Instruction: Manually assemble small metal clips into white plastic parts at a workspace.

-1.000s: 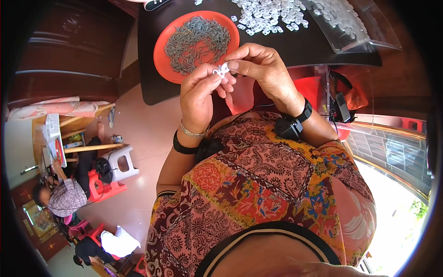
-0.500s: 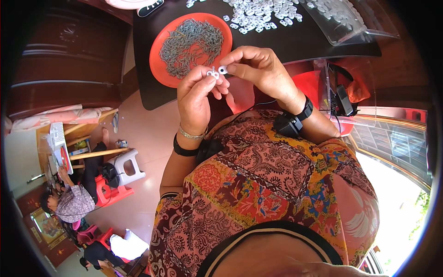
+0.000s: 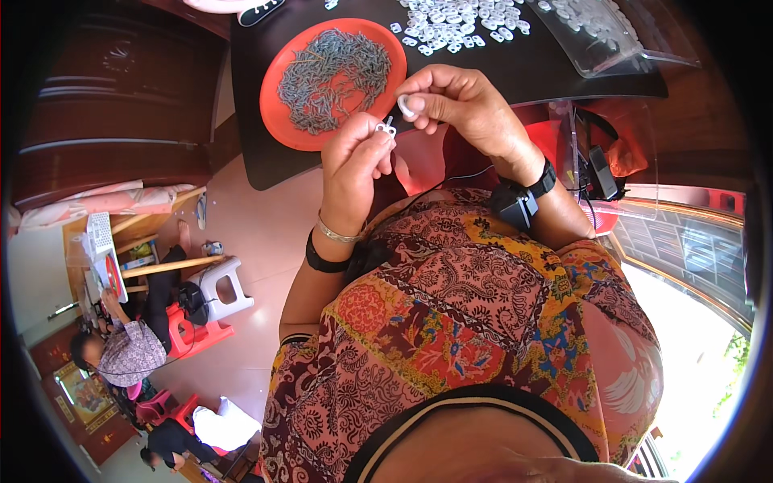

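My left hand (image 3: 352, 165) pinches a small white plastic piece with round loops (image 3: 386, 130), and a thin grey screw (image 3: 390, 121) stands up out of it. A little to the right and higher, my right hand (image 3: 471, 105) is closed on a white oval plastic piece (image 3: 406, 105) between thumb and fingertips. The two pieces are apart. Just beyond my left hand, a round orange-red plate (image 3: 278, 129) holds a heap of grey screws (image 3: 322, 76). Further back, many loose white plastic pieces (image 3: 459, 22) lie on the black tabletop (image 3: 515, 76).
A clear plastic tray (image 3: 600, 60) with more white pieces stands at the back right. Below the table edge at right is a clear box (image 3: 612, 157) with a black device. On the left, two people sit near red stools (image 3: 193, 334) and a white stool (image 3: 221, 290).
My right hand has drawn away up and to the right, and its white oval piece is now turned more edge-on. My left hand has shifted slightly right, still pinching its piece.
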Available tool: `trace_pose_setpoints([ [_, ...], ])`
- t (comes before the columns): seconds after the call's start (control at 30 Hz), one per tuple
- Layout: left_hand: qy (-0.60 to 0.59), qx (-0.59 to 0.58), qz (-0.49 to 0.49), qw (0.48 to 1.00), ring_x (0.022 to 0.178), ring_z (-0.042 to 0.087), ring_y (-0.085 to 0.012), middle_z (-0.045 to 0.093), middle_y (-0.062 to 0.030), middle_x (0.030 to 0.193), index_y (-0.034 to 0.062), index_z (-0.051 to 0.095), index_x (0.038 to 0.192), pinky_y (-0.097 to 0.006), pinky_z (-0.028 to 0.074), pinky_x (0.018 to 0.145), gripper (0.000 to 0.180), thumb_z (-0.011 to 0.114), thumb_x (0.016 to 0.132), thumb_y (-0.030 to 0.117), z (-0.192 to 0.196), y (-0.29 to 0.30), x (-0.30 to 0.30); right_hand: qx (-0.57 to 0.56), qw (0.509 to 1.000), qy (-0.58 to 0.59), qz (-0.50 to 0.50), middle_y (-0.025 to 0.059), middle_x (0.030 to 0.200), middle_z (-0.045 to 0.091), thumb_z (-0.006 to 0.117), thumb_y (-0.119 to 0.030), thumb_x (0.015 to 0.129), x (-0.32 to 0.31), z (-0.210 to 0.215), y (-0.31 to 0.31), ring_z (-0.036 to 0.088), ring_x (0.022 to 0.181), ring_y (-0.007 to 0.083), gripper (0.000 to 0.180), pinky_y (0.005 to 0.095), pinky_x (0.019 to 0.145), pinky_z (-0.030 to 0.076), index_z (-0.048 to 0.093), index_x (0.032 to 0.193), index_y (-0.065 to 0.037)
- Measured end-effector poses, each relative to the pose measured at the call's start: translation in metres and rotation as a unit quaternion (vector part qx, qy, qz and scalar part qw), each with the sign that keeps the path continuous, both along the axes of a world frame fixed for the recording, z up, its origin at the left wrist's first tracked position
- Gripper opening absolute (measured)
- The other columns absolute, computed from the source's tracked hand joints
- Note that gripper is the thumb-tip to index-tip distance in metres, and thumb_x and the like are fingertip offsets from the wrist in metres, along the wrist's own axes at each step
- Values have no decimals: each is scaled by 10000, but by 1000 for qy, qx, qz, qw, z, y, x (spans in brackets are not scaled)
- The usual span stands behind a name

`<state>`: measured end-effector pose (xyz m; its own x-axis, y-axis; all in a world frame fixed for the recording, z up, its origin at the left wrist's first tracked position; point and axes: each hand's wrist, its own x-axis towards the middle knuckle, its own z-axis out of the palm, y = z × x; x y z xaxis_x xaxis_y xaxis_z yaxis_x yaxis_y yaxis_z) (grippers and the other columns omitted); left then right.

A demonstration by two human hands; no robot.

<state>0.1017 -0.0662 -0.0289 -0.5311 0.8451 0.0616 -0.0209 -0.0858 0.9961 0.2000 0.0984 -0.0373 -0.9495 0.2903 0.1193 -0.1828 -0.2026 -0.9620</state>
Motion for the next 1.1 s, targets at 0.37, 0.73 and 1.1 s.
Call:
trace_pose_setpoints([
  [0.37,57,-60,33,996,521,406,-46,461,22,602,52,498,720,-192,286,480,176,486,874,135,5,0,6,2,1000,10,6,13,852,652,596,-58,889,5,5,-3,571,746,57,174,201,687,476,653,1045,-4],
  [0.73,32,-66,17,997,526,398,-46,450,25,602,58,493,706,-194,281,485,194,487,875,154,7,1,7,31,999,25,-4,5,820,646,616,-73,883,5,3,-6,560,725,48,165,196,663,462,658,1024,1],
  [1.1,39,-58,12,997,553,396,-43,448,23,631,43,500,740,-196,301,496,165,496,886,120,6,-1,8,119,992,18,-38,12,847,636,610,-41,874,5,4,-14,588,821,70,140,213,738,479,658,998,6],
])
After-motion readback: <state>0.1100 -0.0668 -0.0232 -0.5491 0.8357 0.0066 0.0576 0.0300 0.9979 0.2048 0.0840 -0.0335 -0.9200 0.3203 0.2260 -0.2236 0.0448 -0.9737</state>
